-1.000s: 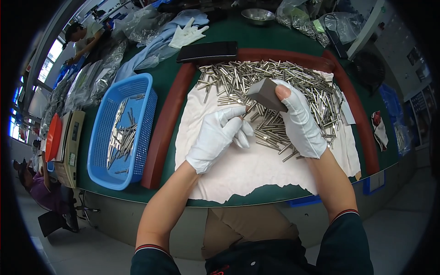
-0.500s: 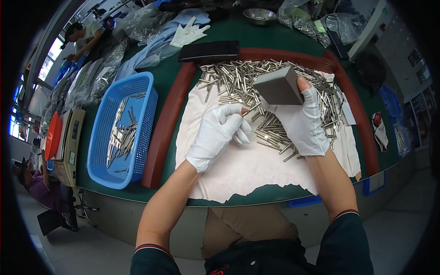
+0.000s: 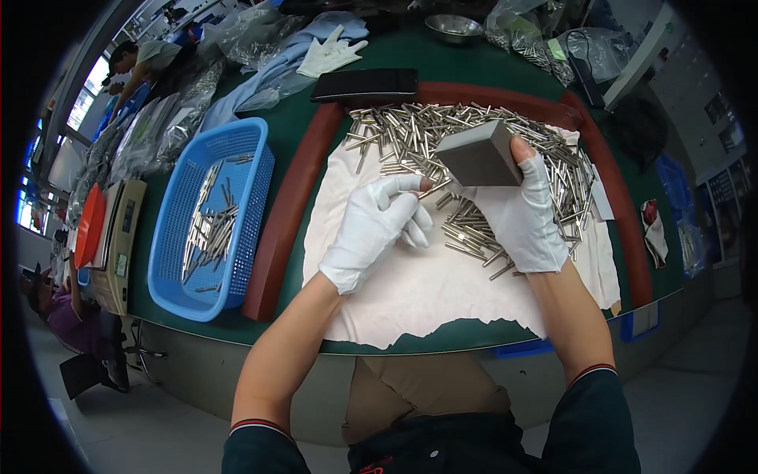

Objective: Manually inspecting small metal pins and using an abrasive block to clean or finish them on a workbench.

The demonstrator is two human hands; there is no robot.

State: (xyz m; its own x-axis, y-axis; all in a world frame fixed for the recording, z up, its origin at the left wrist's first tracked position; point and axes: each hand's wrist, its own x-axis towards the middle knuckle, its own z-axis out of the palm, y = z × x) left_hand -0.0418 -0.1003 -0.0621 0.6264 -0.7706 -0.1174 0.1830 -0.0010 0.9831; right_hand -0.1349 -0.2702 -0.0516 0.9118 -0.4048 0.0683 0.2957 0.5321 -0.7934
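Observation:
My right hand (image 3: 525,213), in a white glove with a bare thumb tip, grips a dark grey rectangular block (image 3: 478,154). It holds the block tilted above a heap of slim silvery metal pins (image 3: 410,130). Left of the block, my gloved left hand (image 3: 377,225) pinches one metal pin (image 3: 436,189) between thumb and bare-tipped index finger. The pin's far end points toward the block's lower edge; whether they touch I cannot tell. Under both hands lies a pale cloth (image 3: 426,304), with loose pins beneath the right palm.
Dark red bars (image 3: 288,217) frame the cloth. A blue basket (image 3: 264,158) with some pins stands left, beside a scale (image 3: 126,245) with a red tray (image 3: 89,225). Behind are a black phone-like slab (image 3: 363,85), a white glove (image 3: 332,54), a metal bowl (image 3: 452,28) and bagged parts. Other people sit far left.
My left index finger has stretched out a little toward the block, and a pin now shows at its tip. The right hand and block stay nearly in place; the whole view has shifted slightly.

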